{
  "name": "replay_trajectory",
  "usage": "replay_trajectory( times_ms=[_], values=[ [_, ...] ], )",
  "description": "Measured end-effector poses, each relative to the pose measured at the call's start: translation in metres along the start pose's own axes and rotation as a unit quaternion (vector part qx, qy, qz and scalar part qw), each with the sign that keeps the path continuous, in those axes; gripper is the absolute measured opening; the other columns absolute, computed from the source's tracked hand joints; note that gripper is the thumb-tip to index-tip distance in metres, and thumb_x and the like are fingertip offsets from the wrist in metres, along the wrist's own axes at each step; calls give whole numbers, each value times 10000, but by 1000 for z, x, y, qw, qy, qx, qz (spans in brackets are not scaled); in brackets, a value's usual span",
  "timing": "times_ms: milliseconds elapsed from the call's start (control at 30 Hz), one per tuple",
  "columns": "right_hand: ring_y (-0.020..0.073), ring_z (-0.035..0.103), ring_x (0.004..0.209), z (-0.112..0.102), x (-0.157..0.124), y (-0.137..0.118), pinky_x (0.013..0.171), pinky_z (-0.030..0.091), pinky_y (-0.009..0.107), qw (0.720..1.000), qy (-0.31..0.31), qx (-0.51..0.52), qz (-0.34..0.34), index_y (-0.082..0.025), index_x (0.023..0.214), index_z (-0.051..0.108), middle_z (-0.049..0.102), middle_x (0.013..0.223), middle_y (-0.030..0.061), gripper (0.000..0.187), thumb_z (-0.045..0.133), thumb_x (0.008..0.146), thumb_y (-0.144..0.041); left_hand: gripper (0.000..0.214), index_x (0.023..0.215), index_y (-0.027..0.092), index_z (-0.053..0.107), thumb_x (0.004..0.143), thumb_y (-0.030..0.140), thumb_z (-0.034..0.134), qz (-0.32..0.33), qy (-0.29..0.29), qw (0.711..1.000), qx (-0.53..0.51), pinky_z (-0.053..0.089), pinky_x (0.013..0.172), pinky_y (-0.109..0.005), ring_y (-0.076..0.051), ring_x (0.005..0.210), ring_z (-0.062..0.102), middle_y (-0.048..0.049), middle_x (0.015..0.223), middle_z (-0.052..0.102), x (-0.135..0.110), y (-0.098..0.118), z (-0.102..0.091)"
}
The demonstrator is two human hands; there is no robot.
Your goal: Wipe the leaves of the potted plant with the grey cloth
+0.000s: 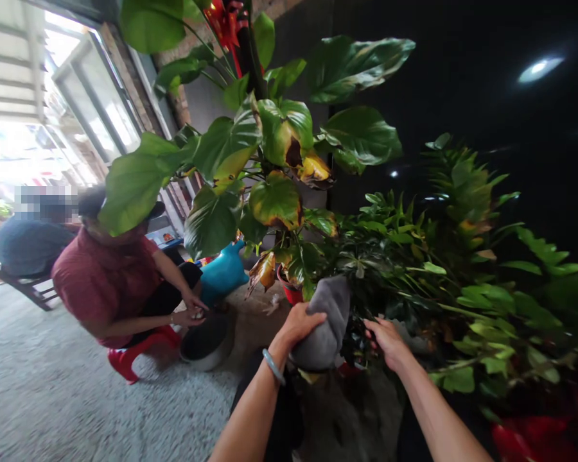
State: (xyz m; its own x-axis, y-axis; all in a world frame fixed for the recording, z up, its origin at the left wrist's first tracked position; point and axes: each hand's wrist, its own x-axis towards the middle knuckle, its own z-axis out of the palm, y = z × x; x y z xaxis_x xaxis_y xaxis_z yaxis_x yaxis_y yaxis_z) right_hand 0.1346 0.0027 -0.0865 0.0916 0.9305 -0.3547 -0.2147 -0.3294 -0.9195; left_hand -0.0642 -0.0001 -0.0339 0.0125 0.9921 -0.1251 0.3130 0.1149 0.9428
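My left hand (301, 324) is closed on a grey cloth (325, 327), held up in front of a potted plant. A pale bangle (273, 366) sits on that wrist. My right hand (388, 340) reaches into the low green foliage (414, 269) at the plant's base; its fingers curl among the leaves, and whether they hold anything is hidden. Large green leaves with yellow and brown patches (277, 199) hang just above both hands. A red pot (291, 292) stands behind the cloth.
A person in a dark red top (103, 282) squats on a red stool (125, 362) at the left, hands over a dark basin (205, 343). A teal watering can (224, 273) stands beside them. Another seated person (29, 240) is further left. Pale gravel floor (77, 398) spreads below.
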Motion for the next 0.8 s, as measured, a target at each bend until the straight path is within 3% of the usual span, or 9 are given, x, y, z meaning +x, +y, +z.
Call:
replay_trajectory(
  times_ms=[67,133,300,400,433,500,567,633,800],
  values=[
    [67,321,276,-2,-2,1,295,230,186,1000,-5,-9,10,-229,513,406,405,354,-84,309,675,665,-243,220,647,156,685,603,368,725,-21,-50,999,-5,454,587,-268,-196,652,625,-8,598,669,-12,-12,-6],
    [67,310,275,-3,-6,-1,300,238,192,1000,-8,-13,16,-231,515,405,382,345,-92,303,662,673,-255,328,718,140,700,595,440,745,-17,-59,996,-58,470,594,-276,-196,638,631,-24,638,688,-20,-7,-17],
    [61,309,278,0,-10,-4,311,254,185,1000,4,-21,18,-232,538,402,390,364,-100,264,610,699,-253,390,897,122,717,637,412,741,93,80,981,-147,509,679,-286,-214,751,669,-69,812,738,2,48,-31],
    [66,314,275,0,-9,-3,309,248,187,999,19,-29,21,-234,550,419,390,363,-100,239,603,703,-249,228,839,137,720,676,295,696,74,143,984,-76,507,738,-302,-232,831,669,-68,819,745,17,54,-19],
    [68,320,276,-1,-8,-2,310,249,189,999,21,-30,21,-233,548,420,393,364,-97,240,604,702,-247,162,775,142,719,669,261,690,47,128,990,-29,502,740,-306,-237,827,666,-60,775,739,17,46,-14],
    [71,339,285,-5,-7,-2,316,263,192,999,24,-31,18,-230,545,423,408,372,-90,243,614,694,-247,86,668,151,707,643,231,691,-5,40,998,49,493,716,-307,-238,780,660,-40,683,717,8,24,-6],
    [74,351,291,-10,-6,-2,324,283,195,999,24,-31,15,-228,551,435,410,376,-91,234,625,685,-251,117,668,154,714,632,264,695,-34,-49,997,53,490,669,-294,-222,726,653,-18,651,706,-7,2,-4],
    [77,346,289,-15,-6,-2,327,289,200,999,22,-30,15,-228,561,447,395,373,-95,224,634,680,-263,210,730,149,728,629,332,703,-36,-64,997,4,492,638,-282,-208,694,649,-9,651,709,-21,-5,-9],
    [74,336,287,-14,-8,-5,331,294,205,1000,12,-22,8,-224,596,470,401,387,-94,187,629,682,-271,441,888,125,720,611,468,741,80,96,984,-125,513,686,-301,-222,749,662,-61,781,737,-12,34,-26]
  ],
)
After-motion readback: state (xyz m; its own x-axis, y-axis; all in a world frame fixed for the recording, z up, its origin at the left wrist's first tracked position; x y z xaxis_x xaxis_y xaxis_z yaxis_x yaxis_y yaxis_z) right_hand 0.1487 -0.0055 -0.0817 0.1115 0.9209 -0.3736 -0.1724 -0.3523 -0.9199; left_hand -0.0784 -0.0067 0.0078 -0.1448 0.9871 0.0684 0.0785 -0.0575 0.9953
